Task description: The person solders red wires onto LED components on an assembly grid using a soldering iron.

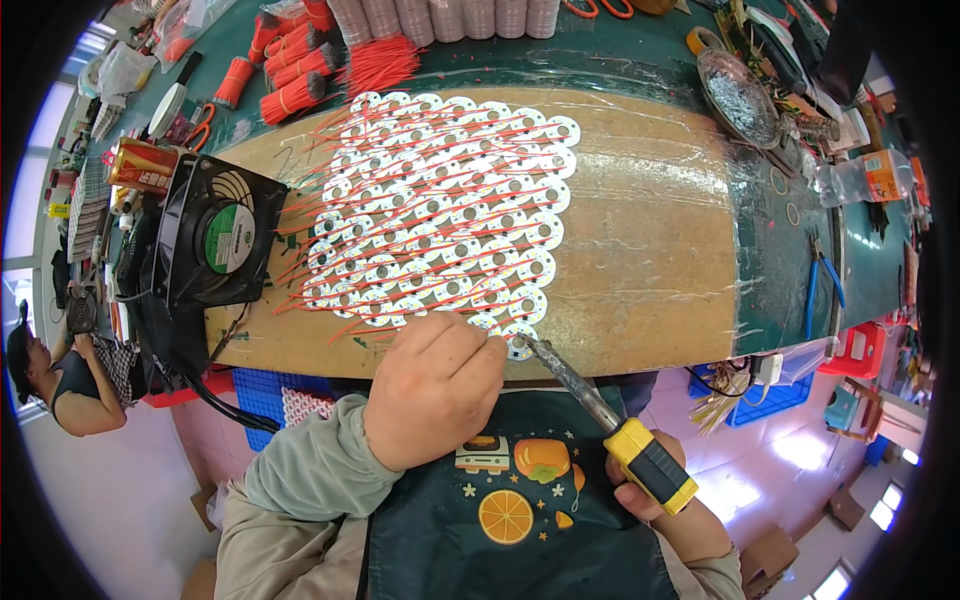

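Note:
Rows of round white ring-shaped circuit boards (553,192) lie close together on a brown board, with thin red wires (345,325) running across them and out to the left. My right hand (630,494) grips the yellow-and-black handle of a soldering iron (652,466). The iron's tip meets the nearest ring board (519,342) at the front corner of the group. Just left of that tip, my left hand (436,385) is closed in a pinch at the front row. Its fingertips face away, so whatever they pinch is hidden.
A black fan (215,240) stands left of the boards. Bundles of red wire (298,97) and stacked discs (450,18) line the back. At the right are a metal dish (738,98), blue-handled pliers (822,290) and a plastic bottle (866,178). Another person (75,375) sits far left.

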A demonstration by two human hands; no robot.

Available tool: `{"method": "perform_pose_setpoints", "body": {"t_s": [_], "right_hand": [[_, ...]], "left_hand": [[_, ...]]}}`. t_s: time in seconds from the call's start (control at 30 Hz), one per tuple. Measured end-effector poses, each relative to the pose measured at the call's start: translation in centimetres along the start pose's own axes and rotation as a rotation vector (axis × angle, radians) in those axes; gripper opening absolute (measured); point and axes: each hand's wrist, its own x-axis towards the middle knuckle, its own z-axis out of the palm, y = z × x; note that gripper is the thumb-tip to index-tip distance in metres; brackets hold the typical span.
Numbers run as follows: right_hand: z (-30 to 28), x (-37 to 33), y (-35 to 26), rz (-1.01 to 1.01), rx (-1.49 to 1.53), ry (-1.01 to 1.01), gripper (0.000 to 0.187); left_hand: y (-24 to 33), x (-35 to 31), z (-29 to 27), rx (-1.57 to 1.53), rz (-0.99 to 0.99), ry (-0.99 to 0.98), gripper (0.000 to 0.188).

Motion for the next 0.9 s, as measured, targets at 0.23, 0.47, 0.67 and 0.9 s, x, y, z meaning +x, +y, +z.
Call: {"method": "perform_pose_setpoints", "body": {"t_s": [0.23,0.47,0.67,0.9], "right_hand": [[-0.2,-0.3,-0.3,0.056,0.053,0.021,0.036],[-1.0,-1.3,-0.5,0.135,0.035,0.012,0.046],[-1.4,-1.9,-0.4,0.112,-0.042,-0.01,0.05],[-1.9,-2.6,0.6,0.082,-0.042,-0.013,0.048]], "left_hand": [[0.0,0.0,0.0,-0.002,0.006,0.015,0.018],[0.0,0.0,0.0,0.005,0.011,-0.002,0.019],[0.2,0.1,-0.3,0.004,0.001,-0.024,0.021],[1.2,0.1,-4.5,0.079,-0.18,-0.204,0.024]]}}
